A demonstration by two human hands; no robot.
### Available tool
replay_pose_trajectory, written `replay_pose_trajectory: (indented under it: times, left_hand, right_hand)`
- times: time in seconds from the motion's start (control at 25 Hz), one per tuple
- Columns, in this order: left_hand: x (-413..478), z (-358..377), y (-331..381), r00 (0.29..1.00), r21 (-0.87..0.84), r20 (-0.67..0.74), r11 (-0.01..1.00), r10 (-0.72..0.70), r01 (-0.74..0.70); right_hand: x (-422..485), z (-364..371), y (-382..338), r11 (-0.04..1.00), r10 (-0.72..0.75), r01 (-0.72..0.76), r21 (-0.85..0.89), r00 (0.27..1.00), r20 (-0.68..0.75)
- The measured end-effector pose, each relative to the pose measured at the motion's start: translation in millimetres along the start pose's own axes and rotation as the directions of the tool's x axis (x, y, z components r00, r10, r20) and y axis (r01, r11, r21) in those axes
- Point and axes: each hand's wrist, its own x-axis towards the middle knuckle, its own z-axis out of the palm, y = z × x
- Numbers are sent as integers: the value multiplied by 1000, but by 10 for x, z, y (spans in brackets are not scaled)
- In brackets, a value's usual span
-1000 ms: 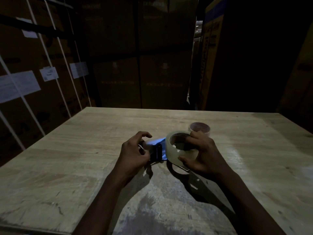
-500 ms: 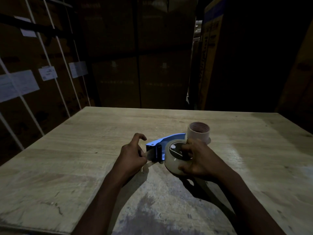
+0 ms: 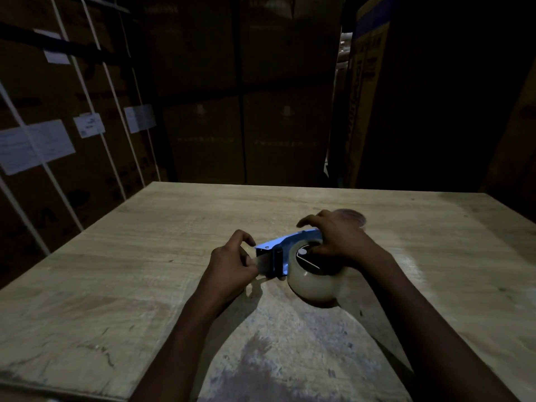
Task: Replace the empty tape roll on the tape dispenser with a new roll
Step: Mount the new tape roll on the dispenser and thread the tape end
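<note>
The new roll (image 3: 314,281) now sits on the dispenser (image 3: 285,243) hub at tabletop (image 3: 145,256) centre; a second ago I held it above. My right hand (image 3: 338,237) presses it home, left hand (image 3: 232,264) fingers pinching the blade end at nine o'clock.

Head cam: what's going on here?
A person is fitting a new tape roll onto a blue tape dispenser lying on a wooden table. The right hand presses on the roll at the dispenser's hub, and the roll looks seated. The left hand pinches at the blade end, probably on the tape's loose end, though that's too dim to confirm. The empty core sits just behind the right hand.
</note>
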Motion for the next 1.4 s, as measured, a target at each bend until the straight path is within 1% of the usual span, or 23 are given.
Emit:
replay_pose_trajectory:
  times: [0.12, 0.32, 0.44, 0.52, 0.6, 0.72, 0.84, 1.0, 1.16, 1.28, 1.4]
  left_hand:
    - [17, 20, -19, 1000, -19, -17, 1000, 3, -4]
    - [77, 79, -56, 994, 12, -108, 1000, 14, -12]
    - [135, 131, -79, 987, -27, -163, 1000, -4, 0]
    - [197, 163, -80, 986, -62, -165, 998, -24, 14]
    - [266, 200, -70, 985, -76, -171, 997, -10, -3]
    - [339, 246, -69, 983, -61, -179, 997, 35, -47]
    - [339, 236, -97, 977, -38, -191, 994, 97, -106]
    - [307, 232, -117, 976, -59, -182, 990, 118, -131]
    - [308, 266, -158, 978, -75, -148, 985, 144, -156]
    - [305, 265, -167, 983, -94, -134, 986, 127, -140]
    - [283, 263, -126, 993, -167, -90, 982, 78, -92]
  right_hand:
    - [26, 80, 34, 994, 43, -42, 97, 999, -16]
    - [-48, 86, 106, 970, 181, -171, 172, 982, -49]
    - [-22, 116, 110, 962, 196, -187, 200, 980, -26]
    - [-17, 114, 103, 958, 197, -185, 220, 980, -33]
    - [-12, 106, 105, 952, 207, -192, 238, 978, -39]
    - [-6, 118, 100, 953, 213, -201, 228, 976, -32]
    - [-8, 116, 88, 959, 230, -215, 183, 971, -61]
    - [-11, 113, 82, 954, 260, -245, 173, 963, -67]
    - [-33, 91, 71, 963, 234, -225, 146, 971, -47]
    - [-78, 80, 77, 972, 202, -199, 123, 979, -18]
    - [-95, 78, 79, 965, 223, -215, 151, 974, -35]
